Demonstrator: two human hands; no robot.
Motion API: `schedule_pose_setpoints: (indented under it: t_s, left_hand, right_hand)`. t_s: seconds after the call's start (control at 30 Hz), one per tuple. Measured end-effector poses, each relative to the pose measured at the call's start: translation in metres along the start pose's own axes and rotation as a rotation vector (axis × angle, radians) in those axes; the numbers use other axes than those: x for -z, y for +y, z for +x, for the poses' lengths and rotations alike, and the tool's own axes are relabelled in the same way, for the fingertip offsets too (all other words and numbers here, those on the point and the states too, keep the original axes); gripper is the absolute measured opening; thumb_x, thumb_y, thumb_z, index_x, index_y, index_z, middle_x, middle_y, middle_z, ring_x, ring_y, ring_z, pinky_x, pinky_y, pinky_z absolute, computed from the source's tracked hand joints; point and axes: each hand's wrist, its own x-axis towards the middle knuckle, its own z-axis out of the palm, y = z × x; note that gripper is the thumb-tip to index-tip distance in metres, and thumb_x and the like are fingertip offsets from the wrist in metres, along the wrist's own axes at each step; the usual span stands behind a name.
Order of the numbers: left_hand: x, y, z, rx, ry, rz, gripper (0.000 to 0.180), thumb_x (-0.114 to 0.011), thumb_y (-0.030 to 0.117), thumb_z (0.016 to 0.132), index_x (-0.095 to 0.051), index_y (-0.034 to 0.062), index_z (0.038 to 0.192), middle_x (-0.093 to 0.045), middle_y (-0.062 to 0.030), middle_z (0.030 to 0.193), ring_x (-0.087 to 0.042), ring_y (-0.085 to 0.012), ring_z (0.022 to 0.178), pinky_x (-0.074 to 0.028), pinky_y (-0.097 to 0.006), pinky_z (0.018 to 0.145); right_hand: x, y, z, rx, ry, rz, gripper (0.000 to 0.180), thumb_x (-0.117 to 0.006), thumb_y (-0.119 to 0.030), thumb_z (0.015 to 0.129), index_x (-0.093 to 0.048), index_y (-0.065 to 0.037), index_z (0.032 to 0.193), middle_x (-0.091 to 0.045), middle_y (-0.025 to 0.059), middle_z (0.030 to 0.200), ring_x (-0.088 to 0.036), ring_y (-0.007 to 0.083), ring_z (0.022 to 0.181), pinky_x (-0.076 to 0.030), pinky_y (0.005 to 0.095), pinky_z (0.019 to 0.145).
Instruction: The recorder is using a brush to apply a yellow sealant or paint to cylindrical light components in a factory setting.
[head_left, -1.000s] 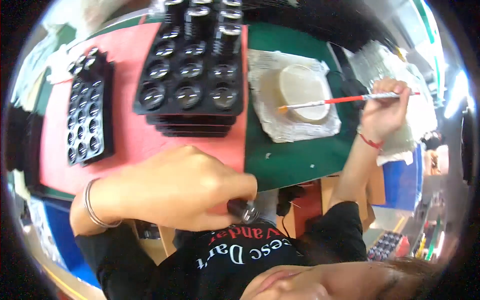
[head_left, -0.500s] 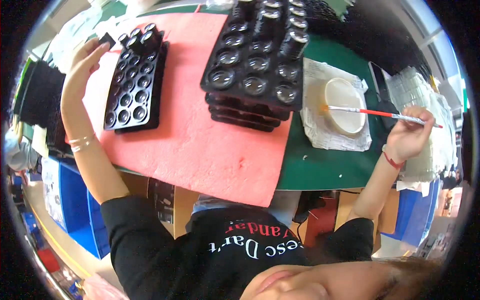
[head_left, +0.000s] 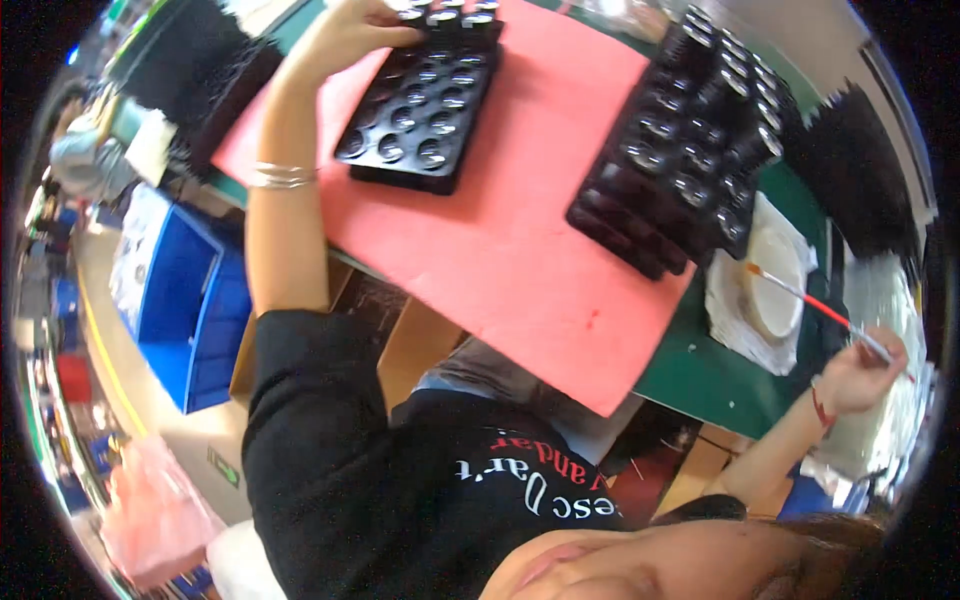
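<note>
My left hand (head_left: pixel 362 32) reaches to the far end of a black tray (head_left: pixel 398 158) with round wells. Its fingers are closed beside the upright black cylinders (head_left: pixel 447 17) with shiny tops standing there; what they pinch is hidden. At the right, my right hand (head_left: pixel 862 372) grips a slim paintbrush (head_left: pixel 826 312) with a red and pale handle. The brush's orange-brown bristles are over the left part of a round whitish dish (head_left: pixel 783 290). That dish sits on a crumpled white sheet (head_left: pixel 733 325).
A pink foam mat (head_left: pixel 480 270) lies under the tray and a taller stack of black trays (head_left: pixel 640 215) bearing more shiny-topped cylinders. The green tabletop (head_left: pixel 690 375) shows around the mat. Clear plastic packs (head_left: pixel 885 290) lie at the far right. A blue bin (head_left: pixel 185 300) stands left of the table.
My left hand, which held a small black piece left of the tray, has moved to the cylinders at its far end. The brush stays in my right hand at the dish. The view has swung.
</note>
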Motion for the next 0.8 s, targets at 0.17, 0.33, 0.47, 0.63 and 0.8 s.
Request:
schedule_pose_setpoints:
  t_s: [0.17, 0.33, 0.47, 0.63, 0.8]
  left_hand:
    - [0.000, -0.001, -0.002, 0.035, 0.023, -0.083, 0.030, -0.070, 0.022, 0.069, -0.060, -0.0050, 0.076, -0.055, -0.0031, 0.064, -0.047, -0.0094, 0.062, -0.040, -0.024, 0.057]
    - [0.001, 0.006, -0.005, 0.081, 0.023, -0.069, 0.031, -0.071, 0.024, 0.069, -0.062, -0.0044, 0.077, -0.055, -0.0030, 0.065, -0.048, -0.0088, 0.063, -0.041, -0.023, 0.059]
    - [0.002, 0.011, -0.009, 0.097, 0.065, -0.126, 0.033, -0.071, 0.026, 0.069, -0.063, -0.0038, 0.080, -0.059, -0.0048, 0.069, -0.052, -0.0093, 0.066, -0.042, -0.023, 0.062]
    - [0.015, 0.040, -0.013, 0.048, 0.451, -0.250, 0.029, -0.062, 0.025, 0.078, -0.064, 0.0003, 0.093, -0.063, -0.0030, 0.082, -0.053, -0.0081, 0.069, -0.042, -0.021, 0.063]
    - [0.021, 0.129, -0.008, -0.080, 0.371, -0.347, 0.025, -0.058, 0.022, 0.080, -0.063, -0.0013, 0.088, -0.057, -0.0009, 0.064, -0.047, -0.0058, 0.057, -0.038, -0.022, 0.051]
  right_hand:
    - [-0.008, -0.003, -0.004, 0.064, -0.022, -0.224, 0.027, -0.038, -0.022, 0.088, -0.048, -0.004, 0.070, -0.043, 0.0043, 0.066, -0.040, 0.0162, 0.065, -0.036, 0.0298, 0.065]
    - [-0.008, 0.001, -0.004, 0.067, 0.011, -0.268, 0.026, -0.041, -0.022, 0.087, -0.049, -0.004, 0.071, -0.044, 0.0033, 0.066, -0.039, 0.0134, 0.063, -0.034, 0.0266, 0.063]
    - [-0.006, 0.000, -0.004, 0.175, 0.022, -0.390, 0.024, -0.042, -0.020, 0.086, -0.051, -0.003, 0.072, -0.046, 0.0021, 0.068, -0.037, 0.0100, 0.061, -0.031, 0.0220, 0.057]
    - [-0.012, -0.001, -0.010, 0.305, -0.026, -0.556, 0.021, -0.042, -0.016, 0.085, -0.054, -0.001, 0.076, -0.050, 0.0037, 0.071, -0.038, 0.0097, 0.060, -0.031, 0.0206, 0.055]
    - [-0.005, -0.009, -0.013, 0.358, -0.049, -0.831, 0.017, -0.046, -0.014, 0.084, -0.054, -0.001, 0.077, -0.047, 0.0040, 0.070, -0.037, 0.0109, 0.061, -0.033, 0.0222, 0.058]
